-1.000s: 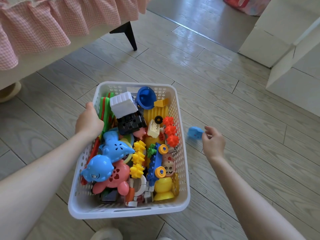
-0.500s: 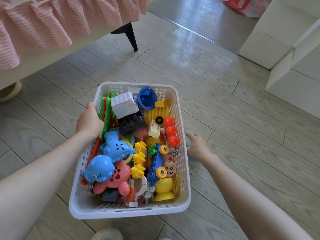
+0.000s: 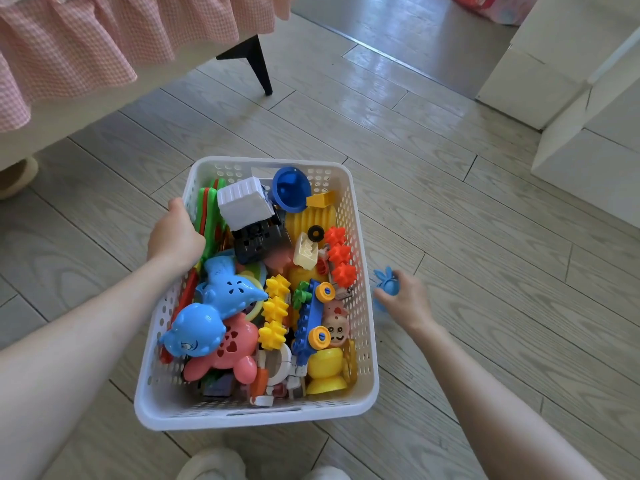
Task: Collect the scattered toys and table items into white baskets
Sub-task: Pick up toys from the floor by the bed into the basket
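A white perforated basket (image 3: 363, 341) is held above the wooden floor, packed with plastic toys: a blue elephant (image 3: 194, 327), a pink animal (image 3: 228, 355), a white and black truck (image 3: 249, 216), yellow gears (image 3: 275, 310) and red gears (image 3: 341, 254). My left hand (image 3: 175, 233) grips the basket's left rim. My right hand (image 3: 405, 301) is just right of the basket, its fingers curled round a small blue toy (image 3: 388, 284) with ear-like tips, low over the floor.
A pink gingham skirt (image 3: 86, 46) hangs from furniture at the upper left, with a black leg (image 3: 258, 67) below it. White cabinets (image 3: 571, 98) stand at the upper right. Pale slippers (image 3: 211, 465) show at the bottom edge.
My right hand came in from farther right to the basket's right wall, then drew back a little; it now holds the small blue toy. The left hand stayed on the rim.
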Motion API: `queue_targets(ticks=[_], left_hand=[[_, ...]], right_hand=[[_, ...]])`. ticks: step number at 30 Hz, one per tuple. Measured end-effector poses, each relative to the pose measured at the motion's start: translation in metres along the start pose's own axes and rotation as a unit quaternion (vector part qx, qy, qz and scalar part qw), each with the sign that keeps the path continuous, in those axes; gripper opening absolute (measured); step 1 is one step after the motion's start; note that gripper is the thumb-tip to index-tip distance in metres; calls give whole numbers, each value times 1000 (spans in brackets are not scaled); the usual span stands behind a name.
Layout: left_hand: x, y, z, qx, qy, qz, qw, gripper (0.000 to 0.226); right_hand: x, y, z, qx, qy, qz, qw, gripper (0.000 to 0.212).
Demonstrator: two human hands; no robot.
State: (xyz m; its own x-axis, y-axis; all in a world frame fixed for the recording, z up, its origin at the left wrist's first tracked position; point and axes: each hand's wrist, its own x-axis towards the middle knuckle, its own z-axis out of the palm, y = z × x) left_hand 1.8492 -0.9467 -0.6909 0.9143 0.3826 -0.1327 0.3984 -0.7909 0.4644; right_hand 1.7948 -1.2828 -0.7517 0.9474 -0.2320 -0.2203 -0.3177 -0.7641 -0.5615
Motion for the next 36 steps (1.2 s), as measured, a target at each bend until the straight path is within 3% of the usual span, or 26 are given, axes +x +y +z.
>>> queue_targets(ticks=[6,9,13,16,19,25,31,36], left_hand=[[-3,2,0,-14,2,1,1000,42],[-4,2,-1,-30,-3,-2,1000,41],[-5,2,-3,-44,-11,-8,999,44],[-5,2,-5,-46,-14,-10,999,42],[-6,1,-6,-47,-18,-9,999,40],[-5,1,-5,-60,-21,-7,998,41],[-5,1,-6,-59,-11,-7,998,43],[-6,0,-15,-109,-42,-5,993,38]], right_hand=[[-11,-50,-38,192,97,-26,976,35],[-31,-84,-50,205,108,-106,967,39],[-68,-118,-47,135,-39,-232,962,49],[-91,-126,-34,27,-160,-293,942,59],[-104,-129,-20,-65,-224,-332,914,62],[-116,-129,-1,-180,-262,-401,859,56],[-121,-126,3,-159,-317,-388,851,32],[-120,-131,1,-136,-353,-382,843,30]])
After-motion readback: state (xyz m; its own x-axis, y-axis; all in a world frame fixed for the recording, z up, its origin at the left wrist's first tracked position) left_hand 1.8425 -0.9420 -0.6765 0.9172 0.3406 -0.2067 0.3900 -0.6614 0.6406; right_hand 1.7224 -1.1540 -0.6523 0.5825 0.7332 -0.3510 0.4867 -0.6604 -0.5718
